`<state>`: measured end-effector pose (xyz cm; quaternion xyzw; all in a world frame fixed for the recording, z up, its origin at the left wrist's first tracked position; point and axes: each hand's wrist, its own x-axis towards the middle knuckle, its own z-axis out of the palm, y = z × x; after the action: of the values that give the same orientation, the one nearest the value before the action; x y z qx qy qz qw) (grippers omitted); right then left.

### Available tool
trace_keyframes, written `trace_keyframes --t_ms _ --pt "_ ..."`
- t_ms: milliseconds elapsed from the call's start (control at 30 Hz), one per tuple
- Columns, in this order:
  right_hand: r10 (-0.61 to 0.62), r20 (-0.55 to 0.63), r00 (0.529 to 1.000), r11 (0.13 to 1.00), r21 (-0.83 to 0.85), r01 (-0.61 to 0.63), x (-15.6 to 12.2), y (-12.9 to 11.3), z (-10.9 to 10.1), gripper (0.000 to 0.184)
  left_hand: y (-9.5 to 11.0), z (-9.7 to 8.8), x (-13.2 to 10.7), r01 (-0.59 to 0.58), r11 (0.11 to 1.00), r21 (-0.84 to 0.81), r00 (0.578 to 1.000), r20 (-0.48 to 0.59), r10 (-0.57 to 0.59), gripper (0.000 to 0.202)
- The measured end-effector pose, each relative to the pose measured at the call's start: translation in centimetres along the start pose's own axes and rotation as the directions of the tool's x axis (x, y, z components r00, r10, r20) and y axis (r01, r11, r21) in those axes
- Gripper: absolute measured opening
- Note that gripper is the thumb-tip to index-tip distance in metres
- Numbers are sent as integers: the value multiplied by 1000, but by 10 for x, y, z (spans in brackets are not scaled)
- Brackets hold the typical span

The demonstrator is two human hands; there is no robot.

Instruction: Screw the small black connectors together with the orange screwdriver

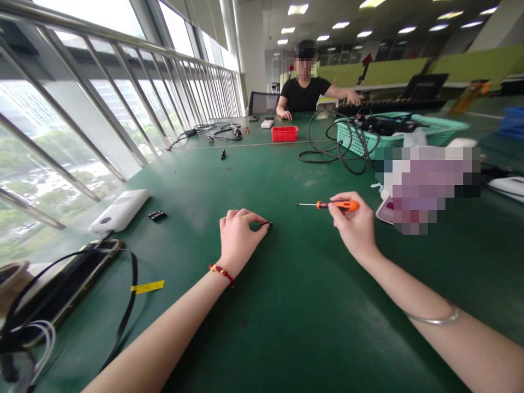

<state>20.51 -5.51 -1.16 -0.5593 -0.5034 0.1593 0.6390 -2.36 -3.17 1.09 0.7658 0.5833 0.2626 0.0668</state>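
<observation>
On the green table point(286, 305), between the two forearms: left hand point(239, 234), curled closed, thumb and forefinger pinching a small dark part point(268, 222) that sticks out to its right and rests on or just above the tabletop; the fingertip pinch seems suited to something this tiny. Right hand point(354, 226), closed around the orange handle of a screwdriver point(333, 205), held level just above the table, its thin shaft pointing left and ending a little above and to the right of the part; the light grip near the handle's end looks chosen for fine control. Left of the left hand: a white box point(119, 210) and a small black piece point(157, 215), laid within reach. Nearer the left elbow: a black strap point(129, 305) with a yellow label, looped beside a dark flat device point(69, 284), cut off by the picture's edge. Beyond the hands: a red tray point(284, 134), a teal basket point(368, 142) holding black cables, and another person point(305, 93) at the table's far end. Just beyond the right hand, a blurred patch point(426, 185) hides whatever lies there. What the dark part is cannot be made out; it is too small.
</observation>
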Motion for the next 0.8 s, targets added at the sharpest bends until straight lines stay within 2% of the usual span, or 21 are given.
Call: trace_keyframes --t_ms 200,400,533,800 --pt "-5 3 1000 1000 4 5 0 0 0 18 -24 -18 13 52 991 123 998 -27 -49 14" --pt "-25 9 1000 1000 5 25 0 0 0 19 -34 -21 15 48 982 180 998 -41 -41 16" --pt "-27 11 1000 1000 -2 27 -1 -1 -1 20 -33 -17 14 -6 983 185 1000 -25 11 17" --pt "-1 22 1000 1000 -3 1 -1 -1 -1 17 -21 -12 11 -199 973 113 980 36 196 14"
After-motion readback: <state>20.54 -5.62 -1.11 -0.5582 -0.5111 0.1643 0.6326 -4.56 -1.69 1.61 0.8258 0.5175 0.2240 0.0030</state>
